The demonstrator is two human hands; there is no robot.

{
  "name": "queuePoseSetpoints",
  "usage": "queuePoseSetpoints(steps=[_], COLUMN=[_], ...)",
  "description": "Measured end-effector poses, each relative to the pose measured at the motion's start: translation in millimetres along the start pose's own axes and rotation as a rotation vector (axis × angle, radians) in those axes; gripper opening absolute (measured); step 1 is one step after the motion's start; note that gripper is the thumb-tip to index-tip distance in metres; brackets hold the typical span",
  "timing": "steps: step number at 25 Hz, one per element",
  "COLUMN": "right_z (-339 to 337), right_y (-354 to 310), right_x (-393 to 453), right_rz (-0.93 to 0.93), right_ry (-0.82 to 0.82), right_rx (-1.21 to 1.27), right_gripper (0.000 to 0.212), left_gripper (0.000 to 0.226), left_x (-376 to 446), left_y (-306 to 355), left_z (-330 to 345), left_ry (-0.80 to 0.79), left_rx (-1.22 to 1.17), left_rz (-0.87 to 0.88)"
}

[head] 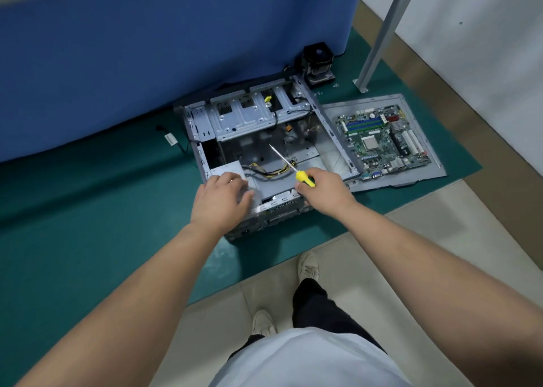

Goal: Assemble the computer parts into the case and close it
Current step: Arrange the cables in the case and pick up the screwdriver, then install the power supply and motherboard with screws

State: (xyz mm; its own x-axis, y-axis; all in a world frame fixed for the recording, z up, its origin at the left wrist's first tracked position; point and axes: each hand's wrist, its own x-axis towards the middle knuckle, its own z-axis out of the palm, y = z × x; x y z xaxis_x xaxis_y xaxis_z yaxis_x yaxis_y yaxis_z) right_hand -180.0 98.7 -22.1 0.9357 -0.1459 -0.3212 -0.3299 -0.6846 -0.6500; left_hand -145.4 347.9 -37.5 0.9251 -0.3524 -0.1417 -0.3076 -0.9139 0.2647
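No readable writing, perhaps blur.

Green mat (88, 239) over pale floor tiles (411, 239), blue partition (147, 48) behind, grey metal post (388, 25), white wall (484, 19)

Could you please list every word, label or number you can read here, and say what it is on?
None can be read.
White tag on the black cable: too blurred.
Motherboard markings: too small.
Power supply beneath the left hand: no legible label.
Screwdriver in the right hand: no visible brand.
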Motion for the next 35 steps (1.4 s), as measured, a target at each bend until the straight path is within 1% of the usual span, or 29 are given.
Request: queuePoseSetpoints(steps=[2,4,6,7,8,10,12,13,16,19,23,26,32,35], right_z=[-26.5,-57.2,-86.5,-98.7,-106.4,-110.2,-102.7,-97.2,-81.3,-71.7,-65.4,-62.7,-57.1,-57.1], right_y=[4.5,16.2,38.5,53.5,68.4,96.4,119.0,128.1,143.1,146.9,146.9,145.9,140.9,139.7], right_x=[14.8,34.4,60.6,76.7,91.7,117.9,138.8,148.0,165.6,171.4,167.8,165.2,162.5,162.3], right_rz=[-0.009,-0.003,0.064,0.132,0.210,0.336,0.394,0.412,0.452,0.473,0.439,0.408,0.465,0.478], right_ry=[0.033,0.145,0.274,0.296,0.274,0.144,0.012,-0.030,-0.102,-0.109,-0.129,-0.110,-0.048,-0.039], right_rx=[0.084,0.143,0.164,0.162,0.147,0.056,-0.050,-0.089,-0.160,-0.248,-0.367,-0.405,-0.379,-0.387], right_gripper=[0.013,0.015,0.022,0.026,0.028,0.031,0.029,0.026,0.020,0.020,0.008,0.011,0.011,0.012], left_gripper=[0.039,0.036,0.039,0.041,0.044,0.046,0.042,0.039,0.037,0.039,0.040,0.040,0.027,0.024], left_x=[16.8,37.8,61.8,74.3,83.5,92.5,92.6,91.6,90.6,90.4,90.2,89.8,89.5,90.1], left_y=[3.4,5.1,8.2,10.6,12.3,14.8,16.2,16.7,17.5,20.2,22.9,23.7,20.9,18.8], left_z=[3.4,8.0,11.7,13.5,15.9,22.8,30.0,32.2,34.3,34.1,31.7,30.9,32.1,34.4], left_ry=[0.087,0.115,0.069,0.025,-0.020,-0.059,-0.026,-0.008,0.037,0.071,0.080,0.081,0.073,0.080], left_rx=[-0.008,-0.025,-0.031,-0.030,-0.015,0.074,0.142,0.156,0.173,0.174,0.170,0.166,0.175,0.181], left_rz=[0.000,-0.031,-0.069,-0.097,-0.135,-0.210,-0.246,-0.251,-0.249,-0.254,-0.253,-0.253,-0.241,-0.235])
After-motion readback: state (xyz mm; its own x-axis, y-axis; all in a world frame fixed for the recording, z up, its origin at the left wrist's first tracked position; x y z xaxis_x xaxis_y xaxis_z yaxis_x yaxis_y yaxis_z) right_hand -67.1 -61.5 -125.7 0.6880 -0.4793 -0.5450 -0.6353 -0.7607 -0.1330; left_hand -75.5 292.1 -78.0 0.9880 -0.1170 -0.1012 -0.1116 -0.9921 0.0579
